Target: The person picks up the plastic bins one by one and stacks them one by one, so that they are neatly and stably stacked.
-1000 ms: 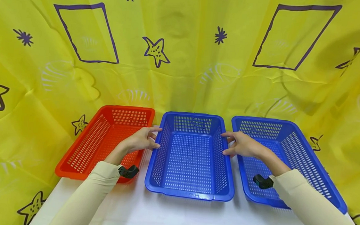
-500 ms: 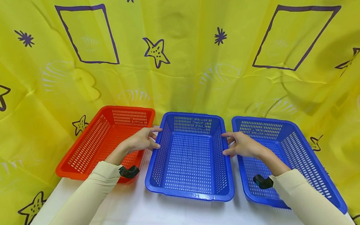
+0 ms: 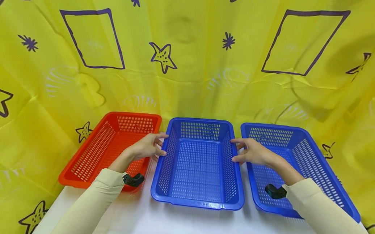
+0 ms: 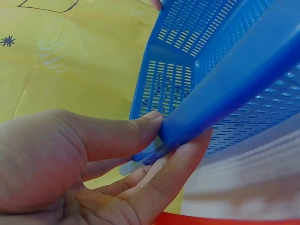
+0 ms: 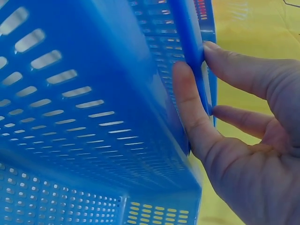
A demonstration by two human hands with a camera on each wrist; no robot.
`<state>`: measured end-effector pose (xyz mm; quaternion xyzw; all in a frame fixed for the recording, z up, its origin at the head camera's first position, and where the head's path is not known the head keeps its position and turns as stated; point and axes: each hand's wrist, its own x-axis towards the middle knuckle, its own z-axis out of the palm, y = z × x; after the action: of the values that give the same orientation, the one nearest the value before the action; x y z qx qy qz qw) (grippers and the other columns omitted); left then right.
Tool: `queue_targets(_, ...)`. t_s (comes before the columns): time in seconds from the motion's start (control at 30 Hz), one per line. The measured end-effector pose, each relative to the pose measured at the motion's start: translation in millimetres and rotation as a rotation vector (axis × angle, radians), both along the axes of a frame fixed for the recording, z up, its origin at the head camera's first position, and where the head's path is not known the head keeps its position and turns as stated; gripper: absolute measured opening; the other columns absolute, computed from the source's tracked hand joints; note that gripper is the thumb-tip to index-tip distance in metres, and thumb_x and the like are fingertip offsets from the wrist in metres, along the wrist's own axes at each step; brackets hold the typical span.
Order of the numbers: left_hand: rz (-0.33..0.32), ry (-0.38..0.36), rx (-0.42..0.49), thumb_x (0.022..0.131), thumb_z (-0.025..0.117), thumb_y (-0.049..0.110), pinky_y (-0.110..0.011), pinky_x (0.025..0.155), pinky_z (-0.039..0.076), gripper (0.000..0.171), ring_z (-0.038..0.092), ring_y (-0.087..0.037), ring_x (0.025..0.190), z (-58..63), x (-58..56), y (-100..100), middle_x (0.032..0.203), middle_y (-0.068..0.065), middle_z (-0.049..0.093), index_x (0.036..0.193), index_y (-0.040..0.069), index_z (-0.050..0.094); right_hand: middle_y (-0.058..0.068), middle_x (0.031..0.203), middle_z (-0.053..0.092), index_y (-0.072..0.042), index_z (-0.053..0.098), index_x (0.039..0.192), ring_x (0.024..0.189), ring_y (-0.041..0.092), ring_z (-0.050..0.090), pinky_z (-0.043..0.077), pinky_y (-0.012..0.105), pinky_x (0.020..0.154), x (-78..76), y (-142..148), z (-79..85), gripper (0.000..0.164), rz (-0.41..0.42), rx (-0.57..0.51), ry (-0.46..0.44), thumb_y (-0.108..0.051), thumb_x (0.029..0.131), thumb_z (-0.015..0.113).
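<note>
In the head view, a blue slotted plastic basket (image 3: pixel 200 161) stands in the middle of the table with nothing in it. My left hand (image 3: pixel 146 145) holds its left rim, and my right hand (image 3: pixel 250 151) holds the right rim at about the same height. The left wrist view shows the thumb and a finger of the left hand (image 4: pixel 112 159) on either side of the basket rim (image 4: pixel 225 79). Seen from the right wrist, the right hand (image 5: pixel 243 122) likewise has the rim (image 5: pixel 187 33) between thumb and finger. Fingers under the rim are partly hidden.
To the left stands a red slotted basket (image 3: pixel 83 160), partly under my left forearm. Another blue basket (image 3: pixel 321 170) stands on the right, partly behind my right forearm. A yellow patterned curtain (image 3: pixel 194 59) hangs behind them. White cloth (image 3: pixel 167 224) covers the table.
The head view has tilted up slightly, so the curtain drawings sit a little lower. Both hands and the middle basket look unmoved.
</note>
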<state>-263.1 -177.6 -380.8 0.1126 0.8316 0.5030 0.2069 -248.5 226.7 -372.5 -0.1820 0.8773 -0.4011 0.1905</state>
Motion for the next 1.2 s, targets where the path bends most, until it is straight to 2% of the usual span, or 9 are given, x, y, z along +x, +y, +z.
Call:
queue_targets(0.17, 0.004, 0.000, -0.002, 0.091, 0.070, -0.009, -0.048, 0.074, 0.063, 0.074, 0.067, -0.028, 0.084, 2.9, 1.4, -2.6, 0.121, -0.028, 0.050, 0.157, 0.000, 0.037, 0.034, 0.135, 0.048, 0.005, 0.035, 0.156, 0.082, 0.025, 0.074, 0.060, 0.048, 0.088, 0.0, 3.2, -0.3, 0.076, -0.024, -0.052, -0.026, -0.014, 0.095, 0.076)
queue_targets(0.27, 0.000, 0.008, -0.001, 0.091, 0.070, -0.008, -0.048, 0.073, 0.063, 0.073, 0.067, -0.027, 0.082, 5.8, 2.4, -4.1, 0.121, -0.028, 0.049, 0.156, -0.001, 0.038, 0.031, 0.134, 0.049, 0.002, 0.037, 0.156, 0.083, 0.025, 0.074, 0.058, 0.048, 0.091, 0.6, 4.4, 1.6, 0.076, -0.040, -0.063, -0.027, -0.016, 0.094, 0.077)
queue_targets(0.43, 0.002, 0.011, 0.023, 0.091, 0.071, -0.008, -0.050, 0.075, 0.062, 0.073, 0.069, -0.026, 0.078, 11.1, 4.7, -6.2, 0.120, -0.028, 0.050, 0.156, -0.001, 0.039, 0.028, 0.135, 0.050, 0.000, 0.037, 0.157, 0.084, 0.024, 0.074, 0.051, 0.057, 0.101, 2.2, 5.3, 6.3, 0.077, -0.046, -0.057, -0.012, -0.018, 0.094, 0.077)
queue_targets(0.6, -0.004, 0.025, 0.037, 0.091, 0.071, -0.006, -0.049, 0.075, 0.063, 0.072, 0.068, -0.025, 0.077, 16.6, 7.9, -9.4, 0.116, -0.024, 0.050, 0.156, -0.001, 0.039, 0.028, 0.134, 0.050, 0.000, 0.037, 0.157, 0.084, 0.023, 0.074, 0.047, 0.063, 0.104, 3.2, 5.6, 9.3, 0.078, -0.045, -0.064, -0.003, -0.018, 0.094, 0.077)
queue_targets(0.77, -0.006, 0.036, 0.041, 0.092, 0.071, -0.005, -0.048, 0.076, 0.063, 0.071, 0.067, -0.023, 0.075, 20.7, 7.4, -13.1, 0.112, -0.020, 0.047, 0.155, -0.001, 0.040, 0.024, 0.125, 0.053, 0.001, 0.037, 0.157, 0.083, 0.026, 0.073, 0.053, 0.054, 0.100, 3.7, 5.8, 13.9, 0.077, -0.052, -0.103, -0.004, -0.016, 0.093, 0.078)
queue_targets(0.97, 0.002, 0.029, 0.038, 0.093, 0.072, -0.003, -0.042, 0.074, 0.063, 0.070, 0.069, -0.024, 0.076, 28.3, 6.7, -16.8, 0.121, -0.025, 0.051, 0.156, 0.002, 0.041, 0.022, 0.122, 0.053, 0.000, 0.036, 0.157, 0.083, 0.027, 0.072, 0.056, 0.044, 0.094, 4.3, 5.1, 22.5, 0.078, -0.041, -0.137, -0.008, -0.017, 0.094, 0.077)
queue_targets(1.2, 0.001, 0.037, 0.056, 0.094, 0.071, -0.002, -0.042, 0.077, 0.063, 0.070, 0.071, -0.027, 0.083, 43.2, 8.3, -18.8, 0.124, -0.027, 0.054, 0.156, 0.002, 0.039, 0.023, 0.128, 0.052, -0.004, 0.034, 0.159, 0.086, 0.027, 0.072, 0.052, 0.053, 0.101, 4.5, 5.0, 35.7, 0.078, -0.039, -0.127, -0.013, -0.018, 0.095, 0.076)
